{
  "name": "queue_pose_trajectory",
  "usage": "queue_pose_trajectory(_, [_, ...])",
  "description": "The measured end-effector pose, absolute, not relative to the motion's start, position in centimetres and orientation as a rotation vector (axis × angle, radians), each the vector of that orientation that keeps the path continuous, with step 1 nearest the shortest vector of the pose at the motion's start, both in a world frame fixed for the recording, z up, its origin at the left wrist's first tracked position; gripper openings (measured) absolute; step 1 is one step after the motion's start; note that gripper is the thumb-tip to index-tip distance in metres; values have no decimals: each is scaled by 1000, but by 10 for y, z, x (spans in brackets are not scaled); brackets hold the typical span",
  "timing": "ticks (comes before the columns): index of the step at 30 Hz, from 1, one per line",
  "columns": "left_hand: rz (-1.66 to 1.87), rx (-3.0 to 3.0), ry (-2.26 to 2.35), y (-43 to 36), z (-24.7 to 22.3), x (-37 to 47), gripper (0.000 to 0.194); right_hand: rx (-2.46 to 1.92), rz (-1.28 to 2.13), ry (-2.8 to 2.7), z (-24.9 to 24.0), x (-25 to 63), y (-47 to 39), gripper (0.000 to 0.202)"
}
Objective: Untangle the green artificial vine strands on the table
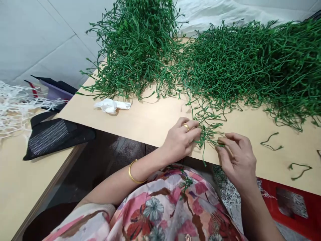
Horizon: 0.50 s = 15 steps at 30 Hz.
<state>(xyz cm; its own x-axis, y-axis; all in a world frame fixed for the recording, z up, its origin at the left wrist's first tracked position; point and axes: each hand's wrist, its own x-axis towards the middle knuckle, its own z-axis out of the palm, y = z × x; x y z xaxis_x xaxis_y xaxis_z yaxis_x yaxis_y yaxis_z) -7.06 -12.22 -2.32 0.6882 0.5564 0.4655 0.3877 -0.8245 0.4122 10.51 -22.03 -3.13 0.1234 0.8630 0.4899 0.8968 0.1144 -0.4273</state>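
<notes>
My left hand [179, 139], with a gold ring and bracelet, rests at the table's front edge, its fingers curled on a small bunch of green knotted strings [207, 132]. To its right, my right hand [237, 154] pinches the end of a green string between thumb and fingers. Loose strings trail from the bunch toward a large heap of green strings [245, 67] behind. A second tall green heap [135, 47] stands at the back left. Two single bent green strings lie to the right of my right hand.
A crumpled white tissue [110, 106] lies on the tan table [142, 124]. At the left are a black mesh pouch [50, 137] and white strings [15, 107] on another table. Below the right edge is a red container [273, 204]. White sheeting [220, 13] lies behind the heaps.
</notes>
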Motion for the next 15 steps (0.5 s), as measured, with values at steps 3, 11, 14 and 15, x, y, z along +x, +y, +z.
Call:
queue_pose_trajectory(3, [597, 2718, 690, -121, -24, -65, 19, -1670, -48, -1671, -23, 102, -224, 35])
queue_pose_trajectory(11, [430, 2531, 917, -98, 2, -61, 20, -1697, -110, -1958, -31, 98, -212, 23])
queue_pose_trajectory(14, [380, 2428, 1011, -100, 6, -65, 26, -1675, -84, -1873, -36, 98, -211, 16])
queue_pose_trajectory(15, [374, 2357, 979, -103, 6, -65, 27, -1664, -51, -1835, -36, 98, -212, 15])
